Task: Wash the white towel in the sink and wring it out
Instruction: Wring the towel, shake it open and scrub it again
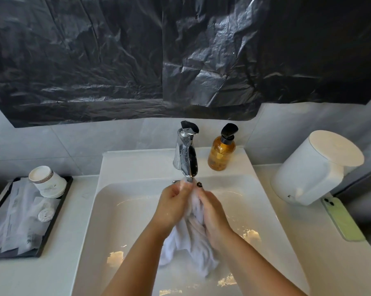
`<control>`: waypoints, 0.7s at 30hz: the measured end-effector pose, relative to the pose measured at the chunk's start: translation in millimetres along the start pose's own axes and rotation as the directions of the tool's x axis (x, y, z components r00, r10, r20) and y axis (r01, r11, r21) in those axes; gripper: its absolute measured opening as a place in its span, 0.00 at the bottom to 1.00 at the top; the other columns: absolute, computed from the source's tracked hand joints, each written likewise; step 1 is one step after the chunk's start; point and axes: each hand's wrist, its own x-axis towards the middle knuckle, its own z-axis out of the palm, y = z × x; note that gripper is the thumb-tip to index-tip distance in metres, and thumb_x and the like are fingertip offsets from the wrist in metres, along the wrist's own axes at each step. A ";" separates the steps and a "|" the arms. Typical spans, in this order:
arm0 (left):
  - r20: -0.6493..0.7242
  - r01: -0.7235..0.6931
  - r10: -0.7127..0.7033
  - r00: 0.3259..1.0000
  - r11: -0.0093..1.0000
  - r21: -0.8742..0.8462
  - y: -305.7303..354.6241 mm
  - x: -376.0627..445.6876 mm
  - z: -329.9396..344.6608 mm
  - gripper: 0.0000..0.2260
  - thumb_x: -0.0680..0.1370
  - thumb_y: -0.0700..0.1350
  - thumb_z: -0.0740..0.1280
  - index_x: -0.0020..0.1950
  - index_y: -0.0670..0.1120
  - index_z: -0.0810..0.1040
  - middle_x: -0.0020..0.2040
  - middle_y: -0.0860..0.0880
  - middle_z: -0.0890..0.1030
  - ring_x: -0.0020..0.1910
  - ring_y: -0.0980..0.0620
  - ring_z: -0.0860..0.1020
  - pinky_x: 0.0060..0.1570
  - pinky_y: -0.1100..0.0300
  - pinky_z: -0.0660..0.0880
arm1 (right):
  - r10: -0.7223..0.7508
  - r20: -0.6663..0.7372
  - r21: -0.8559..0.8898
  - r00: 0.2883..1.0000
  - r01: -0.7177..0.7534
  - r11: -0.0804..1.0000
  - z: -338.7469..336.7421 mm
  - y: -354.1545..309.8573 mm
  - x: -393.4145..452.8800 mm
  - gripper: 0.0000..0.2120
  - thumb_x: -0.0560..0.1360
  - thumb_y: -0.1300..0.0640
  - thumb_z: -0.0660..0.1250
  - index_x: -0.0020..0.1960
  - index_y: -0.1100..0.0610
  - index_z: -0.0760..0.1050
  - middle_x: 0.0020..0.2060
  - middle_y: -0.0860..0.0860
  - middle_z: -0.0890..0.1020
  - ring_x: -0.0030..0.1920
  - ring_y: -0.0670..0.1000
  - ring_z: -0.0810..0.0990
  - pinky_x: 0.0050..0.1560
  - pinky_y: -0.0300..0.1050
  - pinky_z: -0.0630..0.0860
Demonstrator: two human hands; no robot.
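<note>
Over the white sink, we hold the white towel bunched between both hands directly beneath the spout of the chrome faucet. Our left hand curls its fingers around the upper end of the cloth from one side, while our right hand clenches the same bunch from the other, the knuckles of the two hands nearly meeting just under the spout. Below our fingers the rest of the towel hangs in loose wet folds between our forearms, its lower edge trailing down into the basin. Whether water is running is hard to tell; there is only a faint blur at the fingertips. Beyond our fingers and to the right of the faucet stands an amber soap bottle with a black pump; farther right sit a white dispenser and a green phone on the counter. Well off to the left of our hands, a black tray carries stacked paper cups. We judge this to be the washing step, the cloth being rubbed under the tap. Wringing has not begun; that will call for gathering the hanging folds into a rope, gripping both ends firmly and twisting our hands in opposite directions above the basin.
</note>
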 end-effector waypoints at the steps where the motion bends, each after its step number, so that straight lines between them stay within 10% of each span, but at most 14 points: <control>1: -0.013 0.007 -0.007 1.000 1.000 -0.026 -0.9 1.4 2.2 0.14 0.81 0.49 0.66 0.43 0.39 0.81 0.39 0.42 0.84 0.38 0.48 0.81 0.41 0.55 0.76 | -0.032 -0.081 -0.080 0.996 0.026 0.996 -0.4 -2.3 4.8 0.15 0.74 0.44 0.68 0.50 0.55 0.79 0.46 0.55 0.85 0.49 0.54 0.84 0.51 0.52 0.81; 5: 0.006 -0.048 0.048 0.999 0.999 0.015 -8.4 7.4 -4.2 0.02 0.77 0.40 0.70 0.47 0.42 0.80 0.37 0.52 0.82 0.37 0.54 0.79 0.37 0.63 0.75 | -0.169 -0.274 -0.184 0.947 0.121 0.975 -11.2 -26.8 26.5 0.07 0.76 0.54 0.69 0.46 0.58 0.75 0.41 0.54 0.81 0.42 0.53 0.79 0.45 0.47 0.75; 9: 0.171 -0.054 0.035 0.985 0.993 0.107 -27.1 4.9 -25.7 0.24 0.66 0.58 0.72 0.43 0.37 0.76 0.35 0.52 0.77 0.35 0.56 0.73 0.35 0.63 0.70 | -0.196 -0.199 -0.200 0.960 0.156 0.967 -13.8 -48.6 28.1 0.05 0.76 0.56 0.69 0.45 0.57 0.77 0.38 0.53 0.80 0.40 0.52 0.77 0.42 0.44 0.71; 13: 0.334 -0.048 -0.039 0.942 0.967 0.249 -31.0 5.0 -50.7 0.16 0.68 0.54 0.72 0.43 0.42 0.79 0.36 0.55 0.78 0.36 0.59 0.74 0.37 0.65 0.71 | -0.162 -0.163 -0.057 0.973 0.154 0.986 -21.4 -63.4 17.5 0.03 0.76 0.59 0.70 0.44 0.58 0.78 0.38 0.56 0.80 0.39 0.53 0.78 0.44 0.46 0.74; 17: 0.219 -0.060 -0.069 0.973 0.845 0.532 -36.2 8.7 -62.2 0.09 0.70 0.51 0.65 0.42 0.46 0.71 0.34 0.55 0.72 0.33 0.57 0.68 0.37 0.59 0.68 | -0.034 -0.402 -0.075 0.915 0.004 0.997 -15.1 -48.7 22.6 0.11 0.75 0.68 0.63 0.39 0.57 0.80 0.33 0.53 0.80 0.32 0.51 0.78 0.35 0.42 0.75; 19: 0.083 0.031 -0.064 0.994 0.940 0.340 -29.7 3.5 -52.0 0.09 0.72 0.51 0.63 0.43 0.46 0.74 0.36 0.52 0.74 0.35 0.55 0.71 0.38 0.58 0.69 | -0.043 -0.530 -0.187 0.847 -0.067 0.980 -9.5 -37.7 27.8 0.08 0.73 0.68 0.65 0.41 0.59 0.81 0.32 0.53 0.81 0.31 0.50 0.79 0.34 0.42 0.76; 21: 0.056 0.126 -0.126 0.990 0.992 0.004 -16.4 -0.6 -37.8 0.07 0.77 0.47 0.64 0.45 0.45 0.79 0.39 0.45 0.81 0.38 0.50 0.77 0.41 0.55 0.74 | -0.032 -0.244 -0.168 0.969 -0.010 0.986 -8.1 -20.7 21.6 0.05 0.74 0.60 0.71 0.47 0.61 0.78 0.35 0.54 0.80 0.35 0.51 0.77 0.37 0.43 0.73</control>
